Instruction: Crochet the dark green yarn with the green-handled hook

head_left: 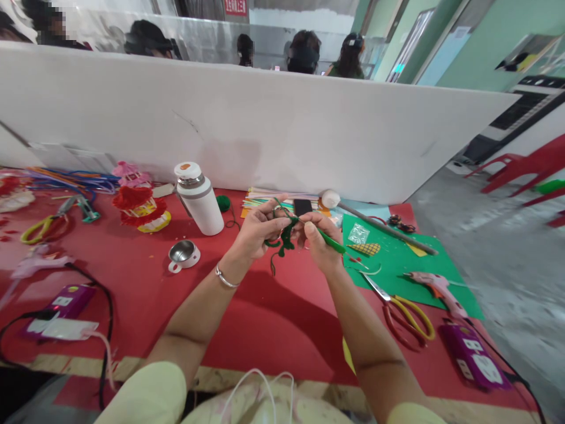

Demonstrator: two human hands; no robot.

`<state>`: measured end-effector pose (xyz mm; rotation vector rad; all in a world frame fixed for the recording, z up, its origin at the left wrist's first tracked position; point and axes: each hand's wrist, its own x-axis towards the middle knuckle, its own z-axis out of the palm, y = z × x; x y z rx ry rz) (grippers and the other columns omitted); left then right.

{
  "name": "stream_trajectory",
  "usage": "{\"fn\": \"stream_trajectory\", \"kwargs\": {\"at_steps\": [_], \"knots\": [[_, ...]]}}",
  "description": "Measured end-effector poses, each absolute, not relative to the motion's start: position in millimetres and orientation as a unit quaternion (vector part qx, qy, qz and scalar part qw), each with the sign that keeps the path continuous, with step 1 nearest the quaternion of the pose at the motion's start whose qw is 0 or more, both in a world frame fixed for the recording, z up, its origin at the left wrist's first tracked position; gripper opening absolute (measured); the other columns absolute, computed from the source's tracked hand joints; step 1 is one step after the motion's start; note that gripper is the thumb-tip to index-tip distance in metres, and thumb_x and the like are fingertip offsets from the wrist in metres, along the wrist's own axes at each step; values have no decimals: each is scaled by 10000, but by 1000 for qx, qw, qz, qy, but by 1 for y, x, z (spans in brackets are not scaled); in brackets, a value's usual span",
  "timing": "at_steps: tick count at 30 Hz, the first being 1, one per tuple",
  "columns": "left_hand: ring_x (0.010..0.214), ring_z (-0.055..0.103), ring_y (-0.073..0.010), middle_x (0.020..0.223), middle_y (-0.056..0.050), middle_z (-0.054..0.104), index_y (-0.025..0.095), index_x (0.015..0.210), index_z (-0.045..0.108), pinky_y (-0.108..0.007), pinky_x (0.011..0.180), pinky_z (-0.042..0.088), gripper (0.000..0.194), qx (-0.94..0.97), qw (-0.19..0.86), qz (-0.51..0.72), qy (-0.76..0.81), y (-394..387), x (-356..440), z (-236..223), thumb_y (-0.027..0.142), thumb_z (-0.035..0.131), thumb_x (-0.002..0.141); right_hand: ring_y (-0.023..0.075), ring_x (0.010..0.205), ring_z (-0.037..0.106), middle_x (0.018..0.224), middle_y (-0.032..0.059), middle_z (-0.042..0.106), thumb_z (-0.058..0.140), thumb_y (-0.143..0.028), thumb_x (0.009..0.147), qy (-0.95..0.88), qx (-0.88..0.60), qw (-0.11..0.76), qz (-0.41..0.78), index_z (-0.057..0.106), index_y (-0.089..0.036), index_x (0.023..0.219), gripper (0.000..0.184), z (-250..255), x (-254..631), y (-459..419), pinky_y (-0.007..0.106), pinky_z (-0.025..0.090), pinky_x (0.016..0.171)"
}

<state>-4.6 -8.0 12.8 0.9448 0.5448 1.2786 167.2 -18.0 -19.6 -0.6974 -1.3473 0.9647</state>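
Above the red table, my left hand (265,228) pinches a small dark green crochet piece (288,238), with green yarn looped round its fingers. Closed around the green handle of a crochet hook (331,241) is my right hand (320,240); the hook's tip meets the piece between the two hands. A loose yarn tail dangles under the work. Behind my left hand, a ball of dark green yarn (223,204) sits beside a white thermos (200,203).
A metal cup (184,253) stands left of my forearm. Scissors (404,312), a pink glue gun (441,288) and a purple power strip (474,359) lie at right, partly on a green sheet (459,291). A white partition (265,129) borders the table's back.
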Motion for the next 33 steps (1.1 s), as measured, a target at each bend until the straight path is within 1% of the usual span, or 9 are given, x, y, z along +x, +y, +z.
{"fn": "stream_trajectory", "kwargs": {"at_steps": [4,7,12,15,20,22,27,30,33], "knots": [[403,319,-6,645,77,641,218,1556,533,-168,403,177,985,424,679,546,245,-11,-6,17,210,943,660,159,581,717,754,17,753,751,-592,885,-544,-294,637,460,740,-239,959,360,-15,166,-15,238,508,422],[402,340,-11,642,72,665,207,1590,477,-164,406,190,1050,422,683,543,246,-12,-5,19,207,947,650,154,556,708,733,8,748,759,-587,878,-527,-285,640,480,750,-236,937,356,-17,167,-12,227,489,394],[410,397,-15,739,28,742,211,1603,448,-167,406,197,1101,421,679,541,261,-10,-5,18,204,955,626,134,547,681,740,8,741,733,-588,897,-535,-281,627,491,750,-237,945,355,-21,169,-9,215,487,405],[428,450,-28,761,21,754,221,1616,430,-169,414,217,1123,433,674,538,264,-10,-6,18,196,951,622,128,538,668,733,4,731,732,-610,887,-532,-287,620,500,739,-232,930,380,-21,169,-8,212,484,407],[400,357,-7,724,32,737,204,1606,449,-174,407,180,1086,435,675,540,255,-10,-8,19,191,933,633,121,531,656,692,-17,687,755,-639,849,-496,-286,610,549,715,-224,882,419,-20,169,-7,196,456,382],[406,376,-11,736,28,739,210,1604,452,-173,407,179,1078,439,675,535,257,-9,-8,18,201,934,640,118,525,650,680,-25,674,767,-649,833,-483,-286,607,562,701,-224,863,431,-20,168,-6,194,447,374],[476,532,-56,773,15,756,214,1618,422,-171,423,260,1107,451,669,529,263,-7,-6,14,218,946,643,127,511,639,653,-32,673,809,-670,780,-511,-304,621,511,680,-236,859,459,-18,165,-7,210,438,378],[469,520,-50,770,21,757,216,1623,414,-170,422,272,1105,454,657,538,269,-7,-5,13,209,943,653,128,529,618,676,-18,696,760,-650,846,-550,-322,622,455,709,-246,901,412,-17,165,-10,237,466,429],[469,496,-44,773,22,757,209,1626,410,-169,430,289,1095,463,640,547,277,-6,-5,11,197,932,663,109,511,567,686,-22,680,716,-589,914,-578,-336,623,407,730,-248,886,343,-16,167,-13,249,441,454]]}}
